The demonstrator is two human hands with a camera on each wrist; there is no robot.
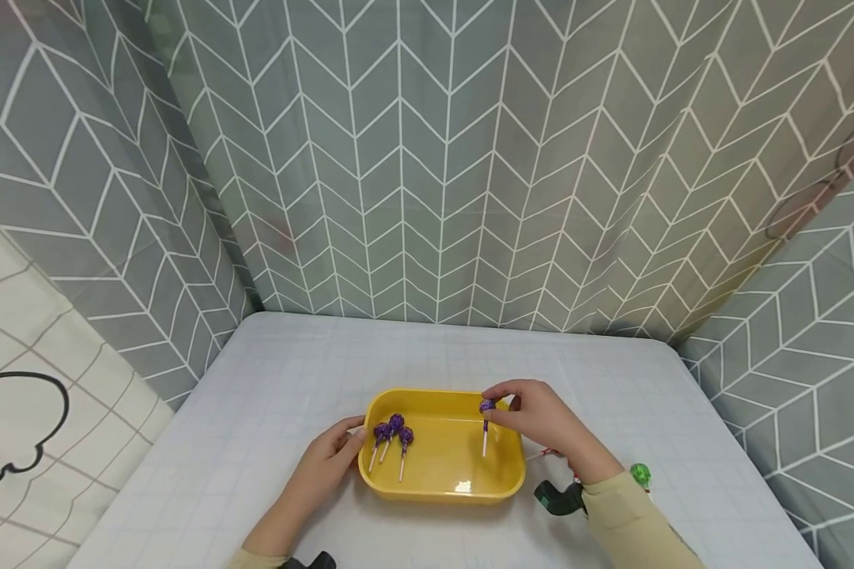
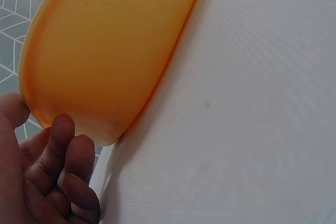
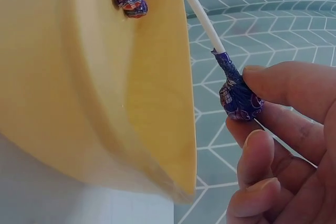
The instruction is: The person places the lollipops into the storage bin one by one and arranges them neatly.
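Note:
A yellow tray [image 1: 448, 466] sits on the table, with three purple-wrapped lollipops [image 1: 406, 436] grouped in its left part. At the tray's left end, my left hand [image 1: 327, 461] holds the rim between thumb and fingers; the left wrist view shows the fingers curled against the outer wall [image 2: 105, 66]. Over the tray's right part, my right hand [image 1: 538, 412] pinches another purple lollipop [image 3: 239, 95] by its wrapped head. Its white stick points down toward the tray floor, clear of the rim in the right wrist view.
A green lollipop [image 1: 640, 474] lies on the white tablecloth [image 1: 313, 356] right of the right forearm. Something red-wrapped [image 1: 551, 452] with a stick is partly hidden beneath that arm. Grey chevron-patterned curtains [image 1: 427, 197] enclose the table's back and sides.

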